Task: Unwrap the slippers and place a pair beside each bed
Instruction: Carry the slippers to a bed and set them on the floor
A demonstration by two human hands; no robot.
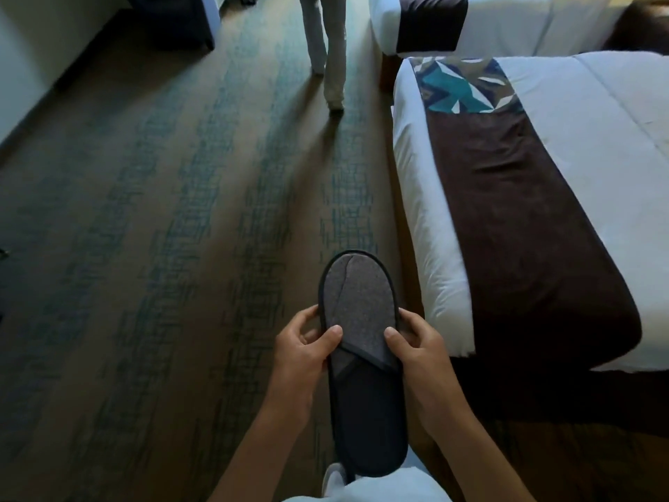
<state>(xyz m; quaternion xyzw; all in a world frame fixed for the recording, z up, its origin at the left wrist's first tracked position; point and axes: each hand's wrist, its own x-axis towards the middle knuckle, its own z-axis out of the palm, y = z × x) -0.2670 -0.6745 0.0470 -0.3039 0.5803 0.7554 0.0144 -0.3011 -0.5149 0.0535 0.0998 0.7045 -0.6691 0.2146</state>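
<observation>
Both hands, left hand (302, 347) and right hand (416, 351), pinch the slipper (362, 356) between them, possibly two stacked

Slipper (362, 356) held above the carpet (163, 248), left hand (304, 353) on its left edge, right hand (416, 351) on its right, near bed (543, 211) to the right, far bed (506, 27) behind it, another person's legs (327, 48) ahead.

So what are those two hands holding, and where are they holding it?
A grey slipper. The left hand and right hand each take a grip on one side edge near the middle, thumbs on top of the upper.
</observation>
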